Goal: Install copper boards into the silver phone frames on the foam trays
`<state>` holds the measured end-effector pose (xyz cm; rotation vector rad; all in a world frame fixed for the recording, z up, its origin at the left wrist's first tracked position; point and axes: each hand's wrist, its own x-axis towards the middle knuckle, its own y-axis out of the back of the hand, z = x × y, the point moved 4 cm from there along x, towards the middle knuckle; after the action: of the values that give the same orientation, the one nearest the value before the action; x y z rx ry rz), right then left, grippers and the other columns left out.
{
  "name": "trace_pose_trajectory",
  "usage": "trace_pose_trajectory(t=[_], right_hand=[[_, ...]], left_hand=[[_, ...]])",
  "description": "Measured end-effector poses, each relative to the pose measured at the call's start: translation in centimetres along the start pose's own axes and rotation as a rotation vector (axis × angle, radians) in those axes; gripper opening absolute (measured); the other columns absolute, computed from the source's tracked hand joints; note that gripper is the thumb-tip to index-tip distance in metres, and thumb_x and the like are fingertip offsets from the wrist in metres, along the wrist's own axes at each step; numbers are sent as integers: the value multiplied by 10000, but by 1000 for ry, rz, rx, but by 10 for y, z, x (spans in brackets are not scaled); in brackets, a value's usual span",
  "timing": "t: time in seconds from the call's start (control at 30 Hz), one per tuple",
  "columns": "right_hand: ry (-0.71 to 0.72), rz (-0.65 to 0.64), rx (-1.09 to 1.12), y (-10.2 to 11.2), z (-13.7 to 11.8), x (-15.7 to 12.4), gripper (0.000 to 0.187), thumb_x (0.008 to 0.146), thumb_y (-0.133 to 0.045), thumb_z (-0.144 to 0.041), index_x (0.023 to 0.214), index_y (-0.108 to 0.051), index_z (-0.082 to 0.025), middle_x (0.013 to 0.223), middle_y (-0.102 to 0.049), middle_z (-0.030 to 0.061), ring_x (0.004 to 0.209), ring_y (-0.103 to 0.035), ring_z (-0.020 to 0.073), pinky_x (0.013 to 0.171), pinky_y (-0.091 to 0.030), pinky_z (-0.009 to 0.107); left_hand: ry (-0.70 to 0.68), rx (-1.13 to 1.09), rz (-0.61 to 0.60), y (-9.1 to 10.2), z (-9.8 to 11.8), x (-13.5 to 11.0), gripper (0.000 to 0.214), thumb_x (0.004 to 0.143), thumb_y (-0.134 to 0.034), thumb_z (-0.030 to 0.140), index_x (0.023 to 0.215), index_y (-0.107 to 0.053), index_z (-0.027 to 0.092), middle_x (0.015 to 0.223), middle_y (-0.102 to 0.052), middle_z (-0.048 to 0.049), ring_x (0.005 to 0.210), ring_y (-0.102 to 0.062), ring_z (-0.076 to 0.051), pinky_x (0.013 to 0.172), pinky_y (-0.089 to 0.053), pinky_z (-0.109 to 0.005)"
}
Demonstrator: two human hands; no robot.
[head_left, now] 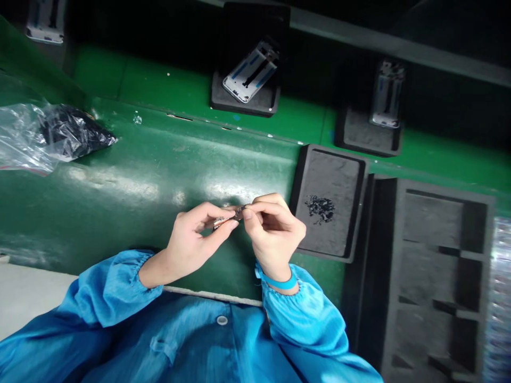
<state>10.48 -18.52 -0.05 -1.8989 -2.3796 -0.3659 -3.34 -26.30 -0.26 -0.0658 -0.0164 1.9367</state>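
Observation:
My left hand (195,234) and my right hand (271,234) meet above the green mat (131,218), pinching a small metal part (225,220) between their fingertips. The part is silver with a dark end, and my fingers partly hide it. Just to the right of my right hand lies a black foam tray (329,239) holding a small heap of dark scraps (320,208). A blue wrist strap (279,282) circles my right wrist.
Phone frames (250,72) (387,94) rest on black foam pads along the far side of the bench. A large cut-out foam tray (435,282) stands at the right. A plastic bag with dark contents (51,135) lies at the left.

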Motion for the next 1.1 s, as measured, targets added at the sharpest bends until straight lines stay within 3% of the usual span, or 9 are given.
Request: trace_pose_trajectory(t=[0.3,0.6,0.8,0.93,1.1], right_hand=[[90,58,-54,-2,-2,-5,58,884,-768,-193,871,-743,-244,780,-622,-3,667,-567,133,555,-457,301],[114,64,-61,-4,-2,-9,97,898,-753,-158,911,-730,-251,816,-613,-1,698,-556,131,582,-469,299],[110,91,-5,-4,0,-9,137,896,-756,-184,1002,-714,-261,871,-597,10,724,-570,137,598,-501,299],[76,-7,26,-2,1,-5,228,911,-738,-155,1093,-769,-288,909,-622,18,734,-587,130,618,-520,298],[29,-119,65,3,1,3,109,892,-763,-177,951,-793,-264,841,-666,20,717,-595,140,603,-507,301]], left_hand=[[-85,21,-17,-1,0,-4,161,906,-766,85,1010,-733,204,1146,-820,-33,1088,-787,-182,932,-639,-193],[-181,116,-15,-2,7,-4,175,895,-759,47,997,-727,185,1185,-809,-50,1078,-788,-166,927,-629,-162],[-269,135,-5,-2,10,-2,181,900,-741,21,995,-730,174,1178,-807,-75,1089,-786,-192,955,-646,-223],[-304,153,-2,0,11,-1,186,908,-733,21,1013,-738,175,1177,-805,-81,1076,-790,-199,962,-652,-249],[-313,159,6,2,12,-1,170,919,-726,32,994,-741,184,1129,-820,-62,1029,-804,-193,927,-666,-247]])
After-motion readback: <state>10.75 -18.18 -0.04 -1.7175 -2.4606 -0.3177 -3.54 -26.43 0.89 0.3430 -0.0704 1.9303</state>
